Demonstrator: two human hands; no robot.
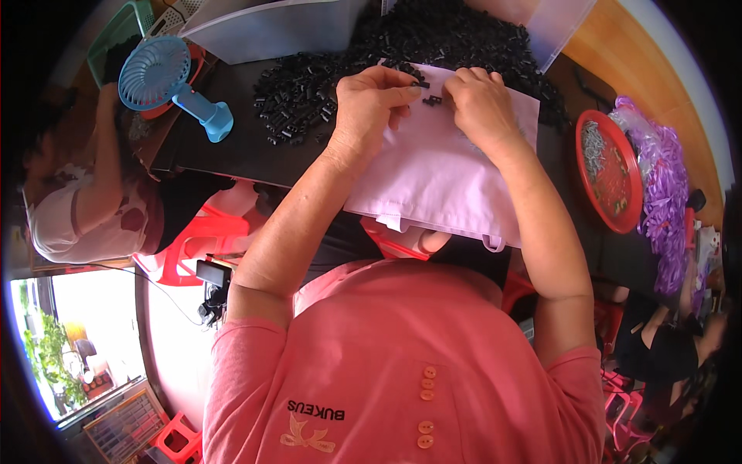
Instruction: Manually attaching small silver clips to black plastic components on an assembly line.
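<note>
Here we are, small parts in hand: we judge this as the picking and handling step, one little black piece at a time over the cloth. Our left hand (371, 104) pinches a black piece (422, 84) narrowly between thumb and fingertips, above the far part of the pink cloth (440, 174). A second black part (433, 100) sits just below it, between the two hands. Our right hand (481, 108) is curled, fingertips turned down near that part; whether it grips anything, we cannot tell. What does the next move call for? As we judge it, a light, exact pinch and fingertips kept close together, because parts this small could easily slip or roll.

Now the edges! Straight ahead, the black heap (456, 35) crowds right up to the cloth, so reaching forward soon meets loose pieces. Beyond it on the left stands the pale bin (286, 39), with the blue fan (158, 73) farther left. Our best open room lies toward us, across the bare near half of the cloth, but its near end overhangs the dark table (232, 158). Over to the right, a dark strip separates us from the red bowl (624, 155) and the purple bundle (666, 178).
</note>
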